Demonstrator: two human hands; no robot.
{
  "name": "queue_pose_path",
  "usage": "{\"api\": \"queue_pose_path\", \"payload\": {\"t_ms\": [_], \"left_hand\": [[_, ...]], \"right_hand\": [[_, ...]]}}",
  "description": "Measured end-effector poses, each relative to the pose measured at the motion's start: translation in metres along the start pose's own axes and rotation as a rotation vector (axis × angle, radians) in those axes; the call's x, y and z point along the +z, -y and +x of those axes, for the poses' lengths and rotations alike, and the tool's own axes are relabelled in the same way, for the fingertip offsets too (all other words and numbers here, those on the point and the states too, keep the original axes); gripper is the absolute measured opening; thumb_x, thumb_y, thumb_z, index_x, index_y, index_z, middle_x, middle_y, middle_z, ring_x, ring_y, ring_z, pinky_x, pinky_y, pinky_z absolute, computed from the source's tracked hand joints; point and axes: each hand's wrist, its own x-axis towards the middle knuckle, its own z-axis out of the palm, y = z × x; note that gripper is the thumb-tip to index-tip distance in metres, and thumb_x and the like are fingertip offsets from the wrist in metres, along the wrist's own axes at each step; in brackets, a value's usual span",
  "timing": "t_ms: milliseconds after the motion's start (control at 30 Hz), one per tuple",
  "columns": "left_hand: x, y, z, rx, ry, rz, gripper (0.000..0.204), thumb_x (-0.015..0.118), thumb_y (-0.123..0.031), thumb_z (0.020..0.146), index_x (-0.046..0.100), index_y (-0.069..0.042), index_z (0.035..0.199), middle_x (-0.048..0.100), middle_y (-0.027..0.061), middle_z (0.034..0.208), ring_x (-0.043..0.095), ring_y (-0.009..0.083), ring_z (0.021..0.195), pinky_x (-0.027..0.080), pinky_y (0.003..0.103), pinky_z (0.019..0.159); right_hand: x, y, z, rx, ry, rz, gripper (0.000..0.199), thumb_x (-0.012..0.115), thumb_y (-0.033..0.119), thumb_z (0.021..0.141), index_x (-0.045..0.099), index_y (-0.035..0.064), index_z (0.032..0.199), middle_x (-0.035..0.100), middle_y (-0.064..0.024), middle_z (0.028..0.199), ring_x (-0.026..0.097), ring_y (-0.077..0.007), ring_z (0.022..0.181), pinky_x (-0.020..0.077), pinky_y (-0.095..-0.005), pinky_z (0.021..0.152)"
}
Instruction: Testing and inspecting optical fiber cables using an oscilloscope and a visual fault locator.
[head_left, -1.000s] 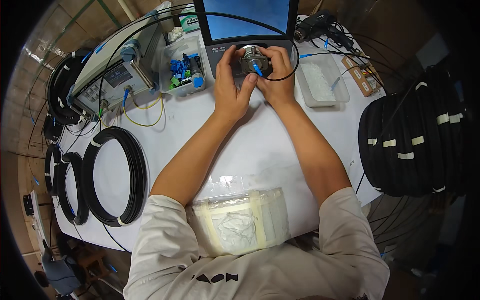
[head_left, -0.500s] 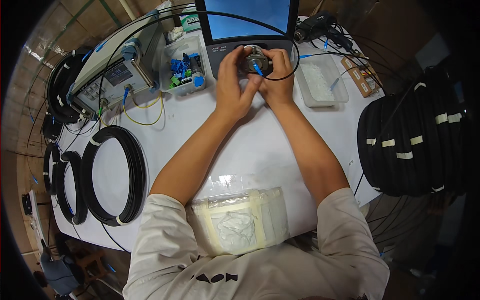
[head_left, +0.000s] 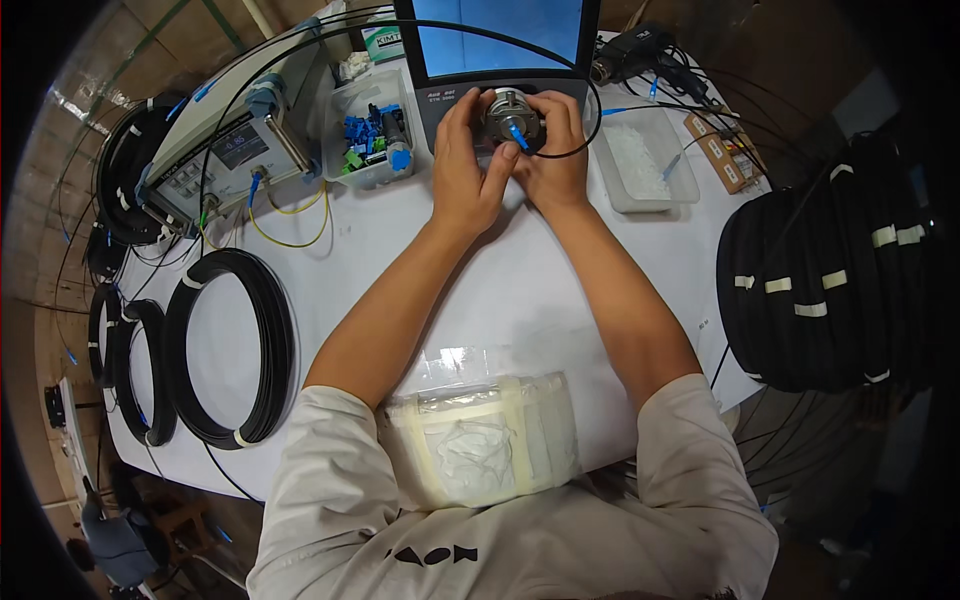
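Hands meet at the far edge of the bench (head_left: 520, 290), under the blue-screened instrument (head_left: 497, 45). My left hand (head_left: 466, 170) and right hand (head_left: 553, 160) both have a closed grip on one round metal fitting (head_left: 508, 112) with a blue connector (head_left: 518, 136) and thin black cable (head_left: 575, 148). Fitting looks rigid, smooth, probably slippery; best held by its rim. Cable is likely fragile, so no sharp bends. Counted: two clear bins, three coils on the left.
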Motion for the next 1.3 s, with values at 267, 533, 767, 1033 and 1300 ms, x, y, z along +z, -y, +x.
{"api": "queue_pose_path", "payload": {"t_ms": [267,533,767,1033,1300], "left_hand": [[-0.002,-0.005,-0.001,-0.082,-0.039,0.002,0.062,0.068,-0.026,0.097,0.044,0.004,0.146,0.06,0.02,0.136,0.057,0.0348,0.124,0.046,0.042,0.106],[-0.001,-0.005,0.001,0.048,0.015,0.076,0.066,0.069,-0.024,0.096,0.043,0.004,0.149,0.058,0.0197,0.139,0.053,0.0355,0.129,0.046,0.042,0.107],[0.0,-0.009,0.001,-0.041,0.0,0.066,0.056,0.065,-0.022,0.099,0.047,0.004,0.145,0.06,0.0179,0.138,0.054,0.0331,0.125,0.045,0.042,0.106],[-0.004,-0.014,-0.003,-0.157,-0.012,0.084,0.05,0.065,-0.023,0.1,0.051,0.002,0.14,0.064,0.0165,0.13,0.059,0.0298,0.109,0.049,0.04,0.095],[-0.008,-0.003,-0.001,-0.069,-0.014,0.109,0.05,0.064,-0.024,0.1,0.05,0.001,0.142,0.064,0.0175,0.128,0.059,0.0327,0.112,0.048,0.042,0.097]], "right_hand": [[-0.002,-0.001,0.001,-0.038,0.062,-0.045,0.062,0.088,0.011,0.069,0.063,0.0128,0.125,0.058,-0.0109,0.118,0.063,-0.0343,0.107,0.054,-0.0433,0.089],[-0.002,-0.004,-0.002,-0.048,0.039,-0.023,0.059,0.085,0.017,0.072,0.059,0.0091,0.124,0.058,-0.0115,0.118,0.063,-0.0355,0.106,0.0541,-0.0442,0.089],[-0.003,-0.006,0.006,-0.066,0.043,-0.06,0.06,0.088,0.013,0.069,0.06,0.0071,0.122,0.061,-0.0129,0.12,0.063,-0.0358,0.11,0.0532,-0.0426,0.091],[-0.02,-0.01,0.013,-0.156,0.173,-0.064,0.061,0.088,0.008,0.07,0.067,0.0087,0.127,0.061,-0.0115,0.125,0.062,-0.0336,0.114,0.0527,-0.0405,0.096],[-0.022,0.009,0.001,-0.265,0.035,-0.034,0.061,0.089,0.015,0.072,0.067,0.0169,0.128,0.062,-0.0086,0.122,0.062,-0.0302,0.108,0.0537,-0.0403,0.091]]}}
